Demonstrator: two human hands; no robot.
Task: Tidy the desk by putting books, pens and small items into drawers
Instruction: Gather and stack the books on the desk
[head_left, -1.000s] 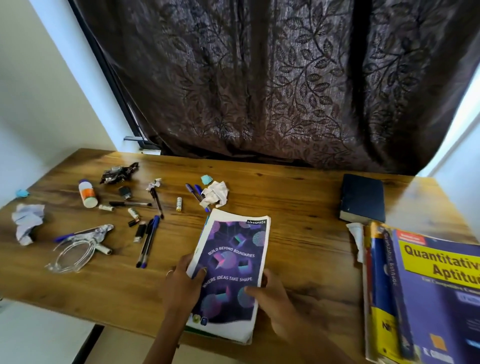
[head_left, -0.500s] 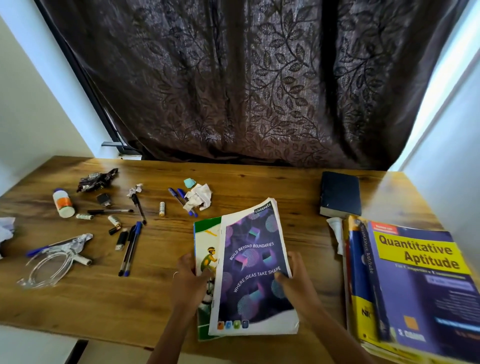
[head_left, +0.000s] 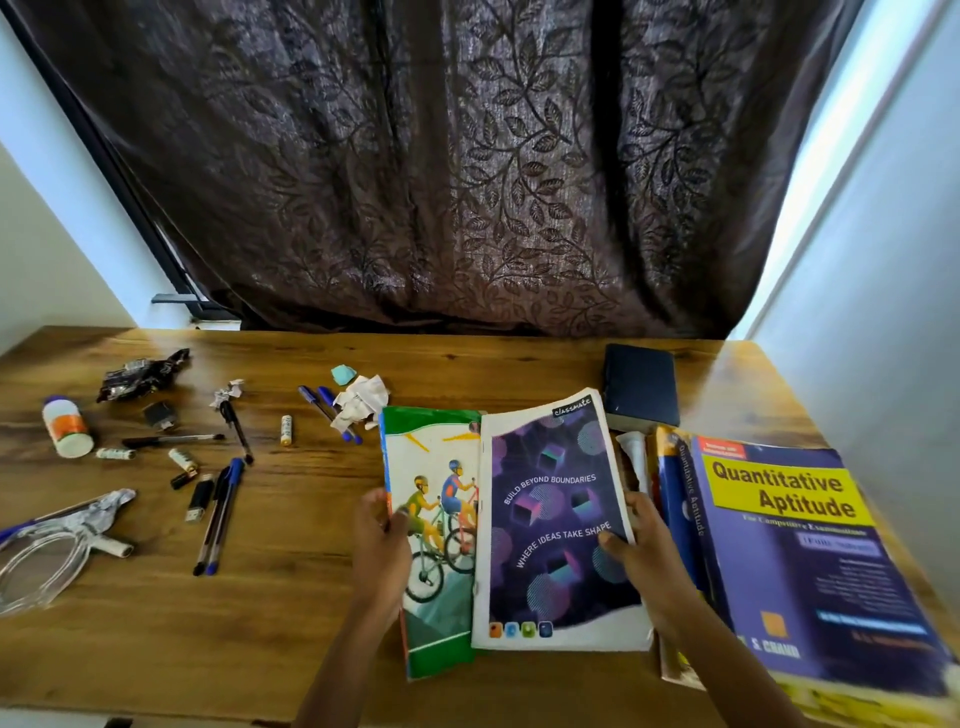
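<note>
Left of the textbook, the purple notebook has slid rightward off the cycling notebook; right hand grips purple, left hand pinches the other—books being gathered, nothing stowed.

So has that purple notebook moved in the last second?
Yes. The purple notebook slid right across the desk, toward the Quantitative Aptitude book, uncovering the cyclist notebook.

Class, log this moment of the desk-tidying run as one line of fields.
step: gathering notebooks | left hand: grips cyclist notebook | right hand: grips purple notebook | pens: on desk | drawers: unseen
</note>
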